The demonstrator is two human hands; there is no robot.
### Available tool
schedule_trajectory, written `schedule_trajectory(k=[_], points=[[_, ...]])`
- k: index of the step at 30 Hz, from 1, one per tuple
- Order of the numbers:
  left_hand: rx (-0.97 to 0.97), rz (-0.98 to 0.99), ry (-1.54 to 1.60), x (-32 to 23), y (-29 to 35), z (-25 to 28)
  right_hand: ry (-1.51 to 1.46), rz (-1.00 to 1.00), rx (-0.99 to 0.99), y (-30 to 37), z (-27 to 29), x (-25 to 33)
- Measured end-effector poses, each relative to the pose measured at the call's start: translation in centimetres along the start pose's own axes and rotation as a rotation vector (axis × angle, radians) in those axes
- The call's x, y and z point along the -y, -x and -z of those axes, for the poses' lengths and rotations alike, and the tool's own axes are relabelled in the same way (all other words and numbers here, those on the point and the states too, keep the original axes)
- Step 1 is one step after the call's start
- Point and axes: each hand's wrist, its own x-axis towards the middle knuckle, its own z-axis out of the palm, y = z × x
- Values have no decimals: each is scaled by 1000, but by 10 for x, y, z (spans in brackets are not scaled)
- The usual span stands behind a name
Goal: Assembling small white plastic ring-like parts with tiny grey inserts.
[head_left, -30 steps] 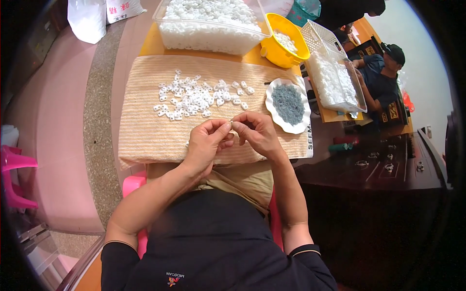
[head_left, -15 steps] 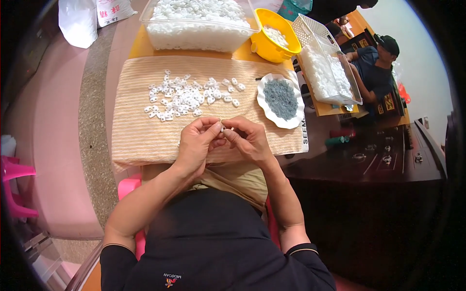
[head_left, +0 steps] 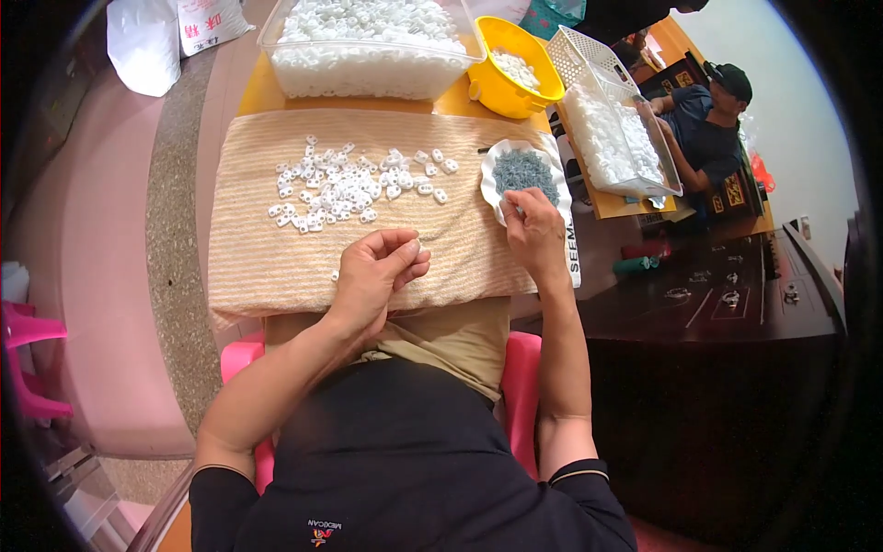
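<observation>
My left hand (head_left: 372, 276) is closed in a pinch above the near part of the striped cloth (head_left: 276, 267). A small white piece (head_left: 419, 245) shows at its fingertips, mostly hidden. My right hand (head_left: 536, 230) reaches over the near rim of a white scalloped plate (head_left: 494, 189), fingers drawn together; whatever they hold is too small to make out. Heaped on the plate are tiny grey-blue pieces (head_left: 522, 170), like small screws. Left of it, many small white plastic parts with two dark holes (head_left: 345, 189) lie spread in a loose pile.
Behind the cloth stands a clear bin (head_left: 368, 69) full of white parts, beside a yellow basin (head_left: 490, 87). To the right is another clear bin (head_left: 676, 175) of white pieces, with a person (head_left: 699, 129) next to it. A dark carved table (head_left: 625, 313) extends at the right.
My right hand has left my left hand and moved right and away from me to the plate. My left hand stays nearly in place, still pinching.
</observation>
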Motion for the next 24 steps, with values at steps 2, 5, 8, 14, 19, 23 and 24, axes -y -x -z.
schedule_trajectory(k=[2,5,8,14,19,23,24], points=[[4,7,6,0,0,0,40,-22,42,-4,0,-1],[7,15,4,0,0,0,166,3,79,-8,-3,2],[4,22,-2,-2,1,-1,221,-43,132,-9,-6,2],[16,39,-13,-2,1,-1,240,-38,177,-9,-7,-5],[22,55,-20,1,2,0,199,-74,163,-9,-7,-3],[9,59,-16,1,2,-2,199,-94,172,-9,-6,-2],[10,61,-24,0,3,-2,168,-118,171,-10,-6,-2]])
